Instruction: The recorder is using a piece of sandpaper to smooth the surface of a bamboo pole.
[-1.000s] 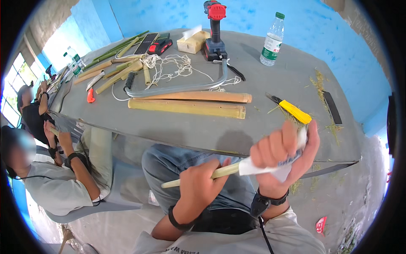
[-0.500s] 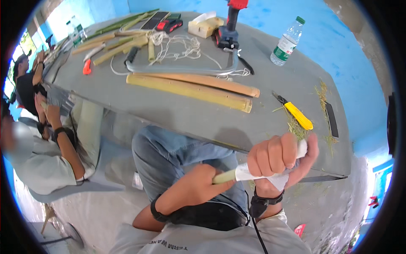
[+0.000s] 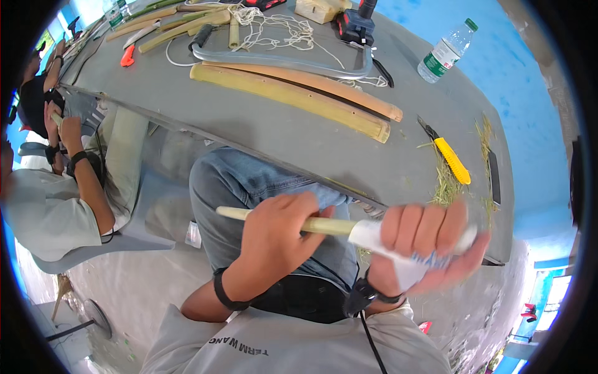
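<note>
My left hand [image 3: 277, 234] grips a thin pale bamboo stick [image 3: 233, 213] that lies across my lap, over my blue jeans [image 3: 243, 181]. My right hand [image 3: 430, 243] is closed around a white sheet, probably sandpaper [image 3: 374, 237], wrapped over the stick's right end. The right hand is blurred by motion. Both hands sit just below the near edge of the grey table [image 3: 299, 134].
On the table lie two split bamboo slats [image 3: 293, 93], a yellow utility knife [image 3: 451, 159], a plastic water bottle [image 3: 445, 53], white string [image 3: 280, 31], a cordless drill [image 3: 355, 22] and bamboo shavings [image 3: 445, 184]. Another person [image 3: 50, 187] sits at the left.
My view has tilted down and nearer to my lap. My right hand has slid along the stick with the paper, and the stick now lies more level.
</note>
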Available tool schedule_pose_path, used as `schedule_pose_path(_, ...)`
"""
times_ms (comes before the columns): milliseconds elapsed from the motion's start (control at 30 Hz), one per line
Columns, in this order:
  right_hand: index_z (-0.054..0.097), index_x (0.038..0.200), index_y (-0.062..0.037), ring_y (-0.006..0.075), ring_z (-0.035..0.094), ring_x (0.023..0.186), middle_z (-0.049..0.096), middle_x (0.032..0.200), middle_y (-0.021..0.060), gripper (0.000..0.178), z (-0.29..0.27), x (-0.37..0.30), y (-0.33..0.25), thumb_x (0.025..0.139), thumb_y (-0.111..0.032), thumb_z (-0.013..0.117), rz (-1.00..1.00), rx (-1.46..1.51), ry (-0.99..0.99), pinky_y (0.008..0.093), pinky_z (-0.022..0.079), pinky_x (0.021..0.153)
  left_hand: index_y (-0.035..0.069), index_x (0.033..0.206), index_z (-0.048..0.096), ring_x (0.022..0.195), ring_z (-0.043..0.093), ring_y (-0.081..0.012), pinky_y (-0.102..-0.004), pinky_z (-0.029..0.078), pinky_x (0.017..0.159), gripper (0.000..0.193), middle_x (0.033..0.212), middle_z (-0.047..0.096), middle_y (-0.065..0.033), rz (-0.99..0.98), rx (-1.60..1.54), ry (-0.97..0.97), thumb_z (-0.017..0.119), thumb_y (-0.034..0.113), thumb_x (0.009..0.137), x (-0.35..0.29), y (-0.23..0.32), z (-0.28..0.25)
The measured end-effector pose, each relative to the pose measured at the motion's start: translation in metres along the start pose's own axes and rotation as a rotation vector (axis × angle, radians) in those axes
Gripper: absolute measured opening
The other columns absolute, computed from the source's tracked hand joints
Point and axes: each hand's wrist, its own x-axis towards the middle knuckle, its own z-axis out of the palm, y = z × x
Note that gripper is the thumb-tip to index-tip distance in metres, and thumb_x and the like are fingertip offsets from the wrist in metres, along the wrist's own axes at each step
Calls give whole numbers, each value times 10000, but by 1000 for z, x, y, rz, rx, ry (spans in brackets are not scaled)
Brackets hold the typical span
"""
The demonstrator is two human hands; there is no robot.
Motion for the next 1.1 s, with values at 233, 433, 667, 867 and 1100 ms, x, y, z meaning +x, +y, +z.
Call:
schedule_pose_path(233, 441, 657, -107, 167, 398, 391, 447, 508, 16, 642, -24, 3, 6, 945, -656, 274, 355, 357, -367, 317, 322, 418, -1, 702, 617, 587, 507, -393, -403, 406, 500, 298, 631, 578, -181, -106, -396, -428, 725, 250, 822, -8, -13, 3)
schedule_pose_path(433, 457, 616, -111, 169, 392, 359, 469, 486, 24, 693, -17, 8, 0, 952, -676, 239, 236, 234, -359, 306, 303, 371, -14, 703, 609, 577, 521, -392, -414, 421, 518, 315, 615, 581, -166, -10, -98, -303, 702, 242, 862, -1, -6, 1)
schedule_pose_path(667, 491, 593, -86, 163, 379, 349, 463, 478, 33, 753, -21, 13, -3, 954, -693, 231, 91, 235, -24, 313, 296, 352, -33, 673, 594, 563, 537, -365, -411, 422, 534, 356, 647, 603, -185, 13, -20, 72, 718, 279, 790, 5, 11, 1)
schedule_pose_path(867, 487, 592, -62, 199, 331, 358, 438, 495, 57, 803, -26, 18, 16, 934, -740, 227, 385, 621, -988, 352, 243, 362, -33, 716, 595, 553, 520, -356, -400, 409, 539, 322, 610, 567, -188, 71, -652, -789, 689, 255, 824, -14, -22, 21)
schedule_pose_path(1100, 373, 562, -123, 155, 313, 362, 394, 462, -8, 694, -9, 9, -6, 967, -673, 249, 274, 207, -538, 311, 258, 376, 24, 861, 622, 612, 574, -367, -407, 454, 571, 228, 647, 589, -151, -55, -393, -672, 730, 218, 809, 2, -1, 0)
